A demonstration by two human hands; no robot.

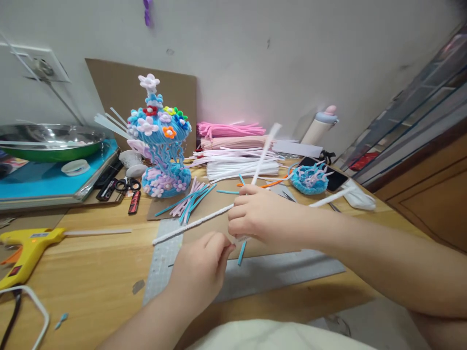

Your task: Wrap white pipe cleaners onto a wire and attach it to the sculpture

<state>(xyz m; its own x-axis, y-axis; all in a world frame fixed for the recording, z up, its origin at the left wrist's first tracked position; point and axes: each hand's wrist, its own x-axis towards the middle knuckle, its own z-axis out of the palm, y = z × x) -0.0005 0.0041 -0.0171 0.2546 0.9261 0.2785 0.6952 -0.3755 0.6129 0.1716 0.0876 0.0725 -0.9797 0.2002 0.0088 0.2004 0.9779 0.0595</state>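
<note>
My right hand [264, 214] is closed around a white pipe cleaner [265, 153], whose fuzzy length rises up and away from the fingers. Just below and to the left, my left hand [200, 265] pinches at a small white end by the right hand's fingertips; the exact grip is partly hidden. Another white pipe cleaner [193, 224] slants across the cardboard [207, 238] and passes behind my right hand. A short blue pipe cleaner piece [242, 253] sticks out beneath the hands. Cut blue and pale pink pieces [193, 199] lie in a loose pile to the left.
A blue flower-covered pipe cleaner model [160, 129] stands at the back left. Pink and white pipe cleaner bundles [241, 167] lie by the wall. A blue round piece [310, 180] is at right. A yellow glue gun [31, 248], scissors [127, 184] and green pan [51, 153] are left.
</note>
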